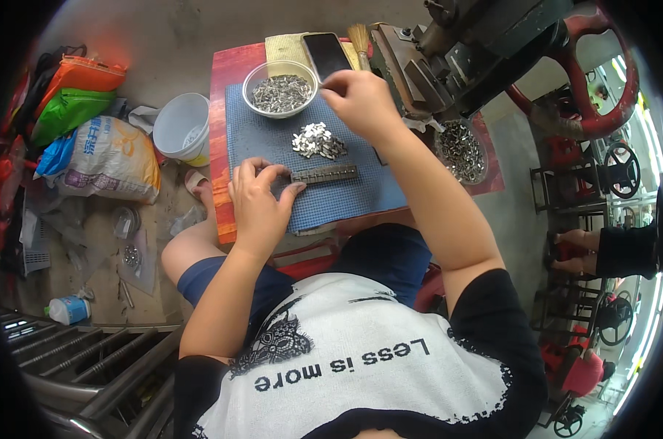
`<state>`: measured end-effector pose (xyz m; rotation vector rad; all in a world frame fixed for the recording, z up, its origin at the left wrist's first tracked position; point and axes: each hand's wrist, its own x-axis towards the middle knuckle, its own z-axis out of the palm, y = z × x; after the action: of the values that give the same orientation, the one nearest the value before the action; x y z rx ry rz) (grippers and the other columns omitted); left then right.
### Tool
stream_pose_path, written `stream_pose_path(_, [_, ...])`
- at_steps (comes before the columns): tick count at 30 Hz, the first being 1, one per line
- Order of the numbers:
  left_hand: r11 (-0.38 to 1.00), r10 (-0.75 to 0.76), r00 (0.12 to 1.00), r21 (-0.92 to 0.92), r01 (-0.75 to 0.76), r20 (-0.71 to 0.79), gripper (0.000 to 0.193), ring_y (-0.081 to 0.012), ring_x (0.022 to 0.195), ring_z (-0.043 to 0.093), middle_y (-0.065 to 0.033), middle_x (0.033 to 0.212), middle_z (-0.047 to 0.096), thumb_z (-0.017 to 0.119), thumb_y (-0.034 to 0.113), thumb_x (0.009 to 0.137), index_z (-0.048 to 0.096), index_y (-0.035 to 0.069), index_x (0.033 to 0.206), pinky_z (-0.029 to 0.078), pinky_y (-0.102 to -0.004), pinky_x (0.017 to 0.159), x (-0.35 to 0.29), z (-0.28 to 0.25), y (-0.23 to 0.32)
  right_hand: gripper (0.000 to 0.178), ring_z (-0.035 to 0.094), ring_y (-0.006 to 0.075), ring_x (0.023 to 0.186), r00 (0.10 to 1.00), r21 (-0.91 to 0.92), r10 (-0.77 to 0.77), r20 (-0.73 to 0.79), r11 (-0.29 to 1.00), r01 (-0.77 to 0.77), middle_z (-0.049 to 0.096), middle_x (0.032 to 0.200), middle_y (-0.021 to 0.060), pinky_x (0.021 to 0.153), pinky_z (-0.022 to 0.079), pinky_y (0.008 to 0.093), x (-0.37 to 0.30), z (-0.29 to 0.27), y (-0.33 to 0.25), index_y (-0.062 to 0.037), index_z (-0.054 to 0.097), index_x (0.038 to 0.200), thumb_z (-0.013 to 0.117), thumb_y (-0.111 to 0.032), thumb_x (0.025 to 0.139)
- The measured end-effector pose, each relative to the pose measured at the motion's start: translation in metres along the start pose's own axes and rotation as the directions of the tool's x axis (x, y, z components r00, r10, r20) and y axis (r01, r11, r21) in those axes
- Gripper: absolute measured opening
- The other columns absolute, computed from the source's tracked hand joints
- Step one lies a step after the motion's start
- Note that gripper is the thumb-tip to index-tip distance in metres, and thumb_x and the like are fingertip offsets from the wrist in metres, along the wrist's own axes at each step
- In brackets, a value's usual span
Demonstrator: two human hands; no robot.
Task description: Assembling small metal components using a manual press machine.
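A short slotted metal bar (324,174) lies on a blue textured mat (266,139). My left hand (258,201) is at its left end, with thumb and forefinger closed about that end. Beyond the bar is a loose pile of small silvery-white metal pieces (318,140). Farther back stands a clear plastic bowl (248,94) full of small grey metal pins (282,93). Just right of the bowl's rim, my right hand (364,106) is raised with thumb and fingertips pinched together. Whatever is between those fingertips is too small to make out.
A phone (327,55) rests on a yellow cloth (284,50) behind the bowl, beside a brush (359,44). A machine with a red handwheel (624,88) stands at right, above a tub of metal parts (460,151). A white bucket (178,128) and bags (112,157) are left.
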<state>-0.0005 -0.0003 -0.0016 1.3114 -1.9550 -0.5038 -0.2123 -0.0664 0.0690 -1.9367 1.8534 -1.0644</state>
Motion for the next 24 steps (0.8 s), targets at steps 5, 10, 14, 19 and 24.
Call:
stream_pose_path(5, [0.999,-0.001,1.000,0.033,0.001,0.008,0.025,-0.0300,0.107,0.052,-0.0095,0.106,0.057,0.081,0.023,0.076,0.072,0.006,0.092,0.037,-0.0421,0.095,0.000,-0.003,0.004,0.022,0.069,0.0355,0.086,0.996,-0.418,0.085,0.010,0.906,-0.074,0.070,0.089,0.0203,0.078,0.055,0.0416,-0.065,-0.032,0.032,0.0009,0.073,0.096,0.068,-0.019,0.087])
stream_pose_path(10, [1.000,0.004,0.999,-0.025,-0.005,-0.040,0.022,-0.0293,0.104,0.054,-0.0094,0.105,0.060,0.079,0.022,0.079,0.073,0.006,0.093,0.038,-0.0411,0.093,0.000,-0.003,0.004,0.027,0.067,0.0382,0.082,0.991,-0.406,0.132,-0.019,0.905,-0.129,0.067,0.091,0.0216,0.078,0.054,0.0436,-0.086,-0.026,0.051,0.0025,0.072,0.095,0.071,-0.023,0.086])
stream_pose_path(14, [0.959,-0.073,0.991,-0.282,0.039,-0.112,0.014,-0.0286,0.092,0.058,-0.0100,0.094,0.065,0.074,0.017,0.085,0.074,0.005,0.092,0.041,-0.0400,0.088,-0.005,-0.001,-0.007,0.026,0.066,0.0281,0.075,0.992,0.031,-0.011,0.125,1.000,0.007,0.067,0.092,0.0140,0.072,0.054,0.0349,-0.081,-0.040,0.029,0.0022,0.072,0.098,0.078,-0.014,0.078])
stream_pose_path(19, [0.986,0.027,0.996,-0.159,-0.040,-0.085,0.014,-0.0277,0.087,0.059,-0.0090,0.089,0.066,0.068,0.017,0.090,0.075,0.005,0.093,0.041,-0.0397,0.083,-0.003,0.000,-0.004,0.024,0.067,0.0271,0.084,0.890,0.067,-0.327,0.318,0.944,0.323,0.065,0.096,0.0112,0.075,0.055,0.0348,-0.081,-0.028,0.018,0.0001,0.071,0.099,0.077,-0.010,0.078])
stream_pose_path(24, [0.994,0.074,0.995,-0.073,-0.079,-0.066,0.017,-0.0272,0.088,0.059,-0.0083,0.089,0.065,0.067,0.020,0.091,0.075,0.005,0.093,0.041,-0.0389,0.081,-0.004,-0.001,-0.003,0.023,0.067,0.0294,0.084,0.866,0.048,-0.333,0.372,0.939,0.341,0.065,0.095,0.0121,0.075,0.055,0.0362,-0.079,-0.024,0.019,-0.0006,0.071,0.098,0.078,-0.010,0.078])
